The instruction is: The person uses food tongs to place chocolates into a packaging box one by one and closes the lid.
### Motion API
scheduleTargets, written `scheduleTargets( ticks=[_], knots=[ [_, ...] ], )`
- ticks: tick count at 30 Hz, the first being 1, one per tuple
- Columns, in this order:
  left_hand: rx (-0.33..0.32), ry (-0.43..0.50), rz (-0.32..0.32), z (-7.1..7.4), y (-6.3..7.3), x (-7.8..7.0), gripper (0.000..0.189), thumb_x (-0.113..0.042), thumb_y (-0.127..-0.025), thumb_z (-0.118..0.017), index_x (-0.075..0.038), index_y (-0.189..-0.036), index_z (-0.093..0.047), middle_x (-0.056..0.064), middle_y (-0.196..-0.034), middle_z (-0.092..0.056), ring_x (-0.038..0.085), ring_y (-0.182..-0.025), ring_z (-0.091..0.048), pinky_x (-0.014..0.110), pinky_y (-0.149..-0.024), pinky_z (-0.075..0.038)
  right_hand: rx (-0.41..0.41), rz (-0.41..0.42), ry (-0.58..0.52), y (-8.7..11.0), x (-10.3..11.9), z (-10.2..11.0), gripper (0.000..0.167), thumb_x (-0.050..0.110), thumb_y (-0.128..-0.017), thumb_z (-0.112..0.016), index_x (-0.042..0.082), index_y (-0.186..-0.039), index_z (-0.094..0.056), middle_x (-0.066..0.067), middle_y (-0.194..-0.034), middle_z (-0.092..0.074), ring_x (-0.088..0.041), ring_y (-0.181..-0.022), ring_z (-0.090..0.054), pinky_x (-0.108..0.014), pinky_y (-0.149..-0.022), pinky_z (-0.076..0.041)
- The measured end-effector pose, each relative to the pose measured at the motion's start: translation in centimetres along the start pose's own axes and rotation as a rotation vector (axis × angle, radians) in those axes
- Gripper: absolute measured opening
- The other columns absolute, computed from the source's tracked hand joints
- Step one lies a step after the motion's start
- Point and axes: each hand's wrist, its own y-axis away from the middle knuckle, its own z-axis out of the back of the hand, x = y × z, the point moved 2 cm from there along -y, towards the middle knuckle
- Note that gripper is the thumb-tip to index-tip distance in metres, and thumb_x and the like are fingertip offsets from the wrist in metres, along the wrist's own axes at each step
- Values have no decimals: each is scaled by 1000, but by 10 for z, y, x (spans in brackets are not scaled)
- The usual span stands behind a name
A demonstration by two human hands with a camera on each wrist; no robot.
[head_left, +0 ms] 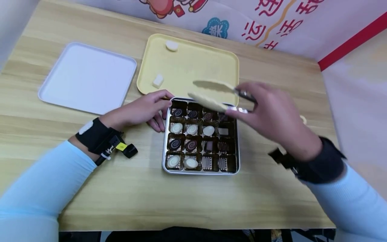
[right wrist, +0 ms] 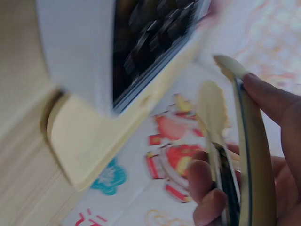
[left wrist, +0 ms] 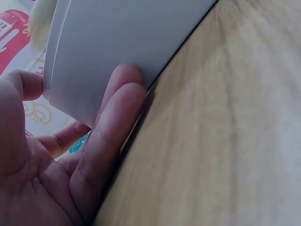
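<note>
A chocolate box (head_left: 202, 172), white-sided with a brown divided insert, sits on the table, many compartments holding dark and white chocolates. My left hand (head_left: 145, 109) holds its back left corner. In the left wrist view, fingers (left wrist: 115, 113) lie along the box's side (left wrist: 127, 37) and one digit touches the rim. My right hand (head_left: 272, 114) grips cream-tipped tongs (head_left: 208, 101) above the box's back right part, partly covering compartments there. The tongs' tips stand apart, with nothing visible between them. The right wrist view also shows the tongs (right wrist: 256, 155), somewhat blurred.
Behind the box lies a yellow tray (head_left: 193, 64) bearing a white oval piece (head_left: 171, 45) and a white block-shaped piece (head_left: 158, 81). A white tray (head_left: 90, 77) is at the left. Some small pale thing (head_left: 303, 119) shows behind the right hand. A printed backdrop (head_left: 235, 20) borders the table's far edge.
</note>
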Motion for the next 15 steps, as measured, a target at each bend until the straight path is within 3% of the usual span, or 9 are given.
scheduleTargets(
  ticks=[4,9,15],
  knots=[
    [-6,11,0,-1,0,4,37,-32,-109,-38,-15,-142,-38,18,-99,-55,36,-72,-72,50,-64,-64,35,-58,56,-56,-12,-11,62,52,-86,-74,6,-127,-63,-14,-121,-70,-30,-91,-68,-44,-72,-57],
    [-5,19,0,-1,1,2,36,-31,-108,-40,-14,-140,-39,20,-99,-55,35,-70,-72,50,-63,-64,101,-40,221,-117,-15,-26,66,57,-88,-69,6,-129,-59,-14,-117,-70,-30,-86,-65,-41,-65,-54],
    [2,45,-1,-1,1,4,34,-32,-108,-41,-16,-138,-41,21,-100,-55,36,-70,-72,51,-63,-64,194,3,386,-166,-1,-47,69,55,-95,-62,5,-141,-50,-18,-127,-64,-35,-99,-64,-50,-76,-57]
  ],
)
